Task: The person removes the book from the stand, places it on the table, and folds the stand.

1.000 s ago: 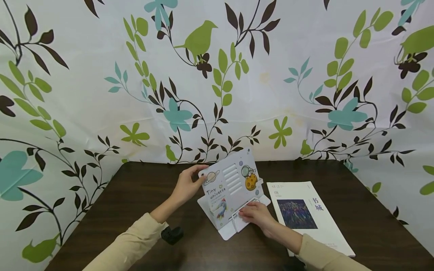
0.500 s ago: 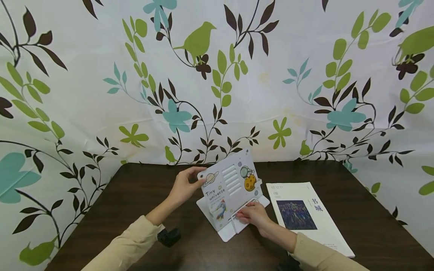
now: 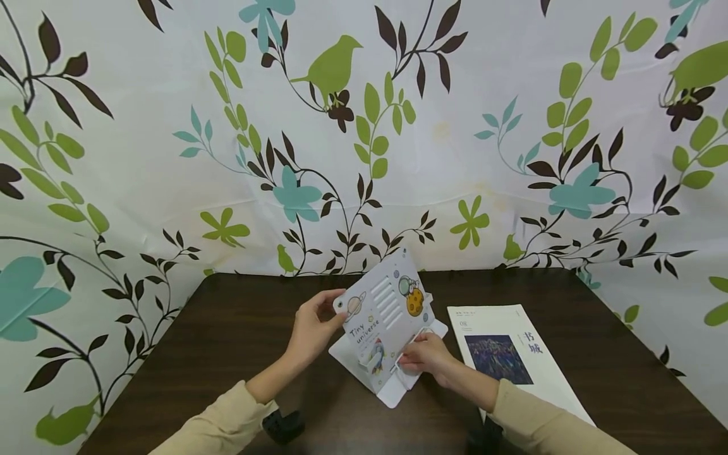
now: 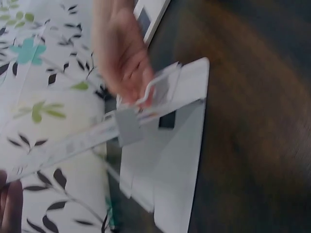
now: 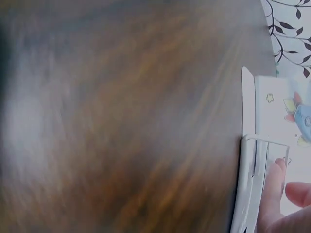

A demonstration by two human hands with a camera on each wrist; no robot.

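A white book stand [image 3: 372, 341] printed with planets, a rocket and "Tiny universe" stands on the dark table. Its slotted panel leans back from a flat base [image 4: 170, 160]. With thumb and fingers my left hand [image 3: 314, 322] pinches the panel's upper left corner; only its fingers [image 4: 12, 206] show at the edge of the left wrist view. Low on the panel, my right hand [image 3: 429, 357] holds the stand at the white wire page holder [image 5: 265, 140]. One fingertip reaches inside that wire in the right wrist view, where the rest of the hand is cut off.
To the right of the stand lies a white book [image 3: 512, 354] with a dark picture on its cover, partly under the right forearm. The dark wooden table [image 3: 250, 335] ends at a leaf-and-bird patterned cloth [image 3: 364, 158] behind.
The book stand has turned slightly, its front corner shifting right and its panel's top moving left. Both hands stay on it. The book has not moved.
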